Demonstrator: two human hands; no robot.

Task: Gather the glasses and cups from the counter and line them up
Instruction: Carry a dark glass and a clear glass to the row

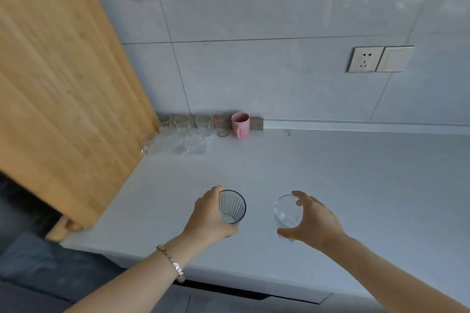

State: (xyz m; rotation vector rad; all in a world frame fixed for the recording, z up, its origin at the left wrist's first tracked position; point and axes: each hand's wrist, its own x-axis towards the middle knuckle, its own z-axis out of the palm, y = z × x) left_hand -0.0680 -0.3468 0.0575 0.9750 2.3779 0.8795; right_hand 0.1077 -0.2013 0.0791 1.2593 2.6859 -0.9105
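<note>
**Two hands, two glasses**

The left hand (211, 213) holds a ribbed glass (232, 207). Its fingers and thumb curl round the left side of the glass, and they look snug on it. The glass is dark at the rim and has thin lines running down its sides. It stands upright near the front of the counter (343, 173).

The right hand (314, 221) is spread wide round a clear glass (286, 211). The thumb sits at the near side of the glass, low down. The fingertips (298, 197) curl over the far rim. So this hand holds its glass too, but with a much wider and looser grip. The clear glass is short and round. It stands just to the right of the ribbed glass, with a gap of bare counter between them.

There is a bracelet (173, 262) on the left wrist.

Far back on the counter, by the wall, stands a pink cup (240, 124) with its handle facing the front. To its left is a bunch of see-through glasses (188, 134), packed close together. They are blurry, so I cannot count them.

A big wooden board (63, 84) fills the left side and reaches down to the counter beside those glasses. On the grey wall, up on the right, there is a socket (366, 58) with a switch (394, 58) right next to it.
</note>
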